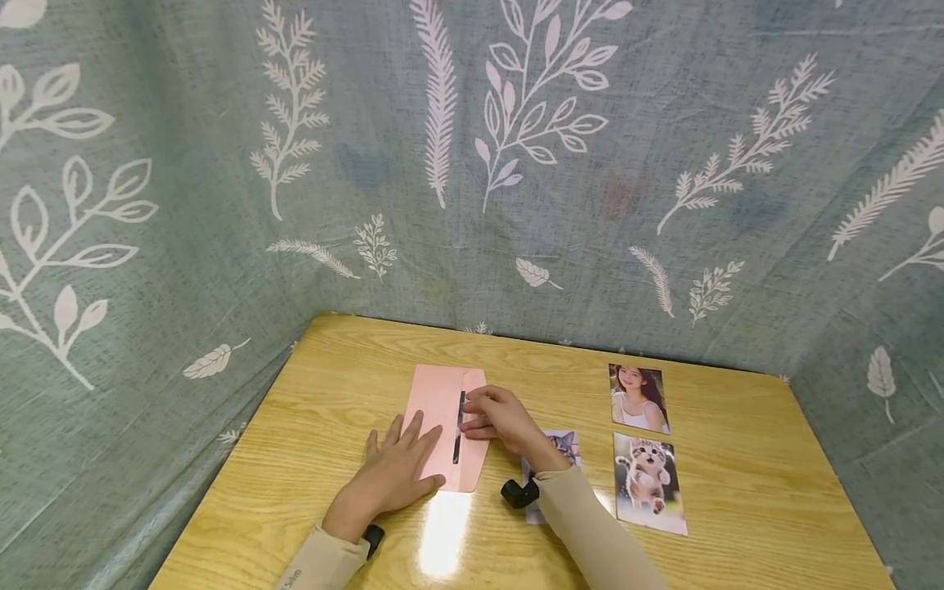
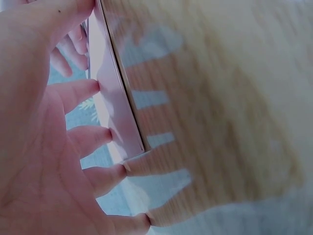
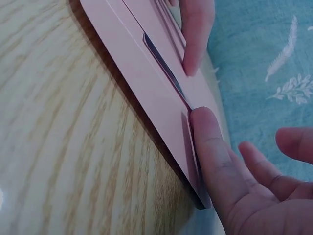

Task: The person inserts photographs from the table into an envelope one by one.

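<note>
A pink envelope lies on the table with its flap side toward the right. A dark strip of a photo sticks out of its opening; the rest is hidden inside. My left hand rests spread on the envelope's left part, fingers straight. At the opening, my right hand touches the photo's protruding edge with its fingertips. In the right wrist view, one extended finger presses at the slot of the envelope, while the other fingers stand apart from it.
A grey cat photo lies partly covered by my right forearm. Farther right are a portrait photo of a person and a kitten photo, one above the other. A patterned curtain hangs around the wooden table.
</note>
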Motion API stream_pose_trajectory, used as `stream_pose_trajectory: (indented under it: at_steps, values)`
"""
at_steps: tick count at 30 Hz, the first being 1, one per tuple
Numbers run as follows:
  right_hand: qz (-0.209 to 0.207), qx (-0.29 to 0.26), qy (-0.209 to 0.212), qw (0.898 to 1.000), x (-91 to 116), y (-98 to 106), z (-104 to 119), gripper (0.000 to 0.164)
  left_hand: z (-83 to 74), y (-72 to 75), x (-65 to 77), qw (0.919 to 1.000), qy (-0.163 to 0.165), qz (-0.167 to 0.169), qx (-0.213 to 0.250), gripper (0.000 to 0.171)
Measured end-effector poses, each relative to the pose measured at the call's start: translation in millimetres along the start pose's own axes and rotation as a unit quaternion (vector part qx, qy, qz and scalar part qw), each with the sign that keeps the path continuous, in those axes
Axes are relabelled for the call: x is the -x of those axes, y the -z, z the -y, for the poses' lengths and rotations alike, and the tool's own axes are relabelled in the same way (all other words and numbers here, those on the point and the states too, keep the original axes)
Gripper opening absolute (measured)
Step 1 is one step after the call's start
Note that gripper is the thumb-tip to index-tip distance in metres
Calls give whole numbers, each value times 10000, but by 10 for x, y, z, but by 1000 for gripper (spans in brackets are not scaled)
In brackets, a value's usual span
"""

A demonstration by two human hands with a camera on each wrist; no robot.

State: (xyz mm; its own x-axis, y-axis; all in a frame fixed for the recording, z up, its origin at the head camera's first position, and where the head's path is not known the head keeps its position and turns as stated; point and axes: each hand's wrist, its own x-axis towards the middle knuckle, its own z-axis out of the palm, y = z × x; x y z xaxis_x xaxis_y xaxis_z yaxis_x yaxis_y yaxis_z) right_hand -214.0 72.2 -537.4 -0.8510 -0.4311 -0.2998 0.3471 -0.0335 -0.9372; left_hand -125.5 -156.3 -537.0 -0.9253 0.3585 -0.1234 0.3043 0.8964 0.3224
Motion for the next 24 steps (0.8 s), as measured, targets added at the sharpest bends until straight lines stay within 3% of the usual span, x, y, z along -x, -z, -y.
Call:
stream_pose_trajectory:
  at_steps: [8,13,17,24]
  values:
    - [-24,161,61,9998,36,-18,0,38,3,0,4,10000,-15,-6,-40,78]
    - [-231,860,380,9953,84,14,19,37,-3,3,10,10000,4,34,-72,79]
    - [-490,1683,798,9813,147,84,77,35,-4,6,10,10000,8,19,-54,78]
    - [-924,2886,1275,9444,291,254,189,32,-1,19,7,10000,-5,41,0,78]
